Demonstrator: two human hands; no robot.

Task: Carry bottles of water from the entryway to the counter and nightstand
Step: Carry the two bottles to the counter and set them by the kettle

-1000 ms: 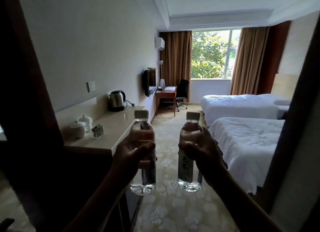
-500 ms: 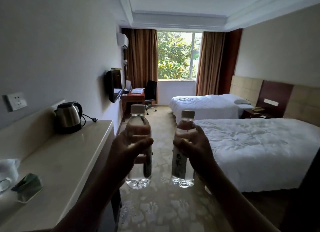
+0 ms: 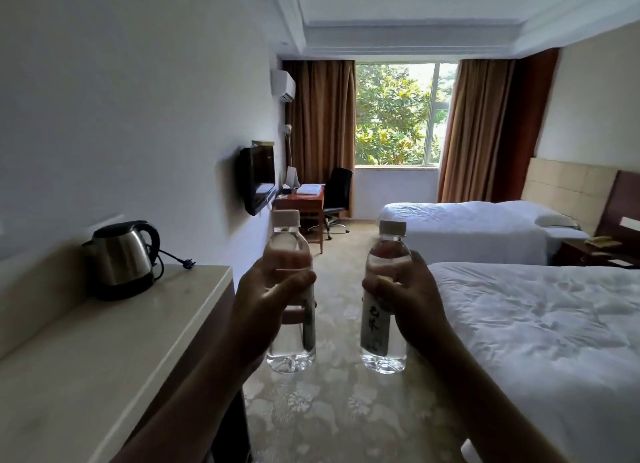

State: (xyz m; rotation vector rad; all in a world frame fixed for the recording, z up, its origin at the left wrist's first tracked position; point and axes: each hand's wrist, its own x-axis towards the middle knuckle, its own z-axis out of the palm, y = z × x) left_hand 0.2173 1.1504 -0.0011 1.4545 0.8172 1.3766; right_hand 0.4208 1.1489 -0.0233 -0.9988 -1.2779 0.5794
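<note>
I hold two clear water bottles upright in front of me, both with pale caps. My left hand (image 3: 266,307) is wrapped around the left bottle (image 3: 290,345), beside the end of the cream counter (image 3: 104,352). My right hand (image 3: 412,300) grips the right bottle (image 3: 382,348), which has a label with dark characters. The dark wooden nightstand (image 3: 585,253) stands far right between the two beds, well beyond my hands.
A steel kettle (image 3: 119,258) with its loose cord sits on the counter by the wall. Two white beds (image 3: 540,327) fill the right side. A patterned carpet aisle (image 3: 343,410) runs ahead to a desk, black chair and window. A TV hangs on the left wall.
I have moved forward from the doorway into the room. The dark door frames, cups and tissue holder have left view; the kettle and beds are closer. Both bottles stay gripped.
</note>
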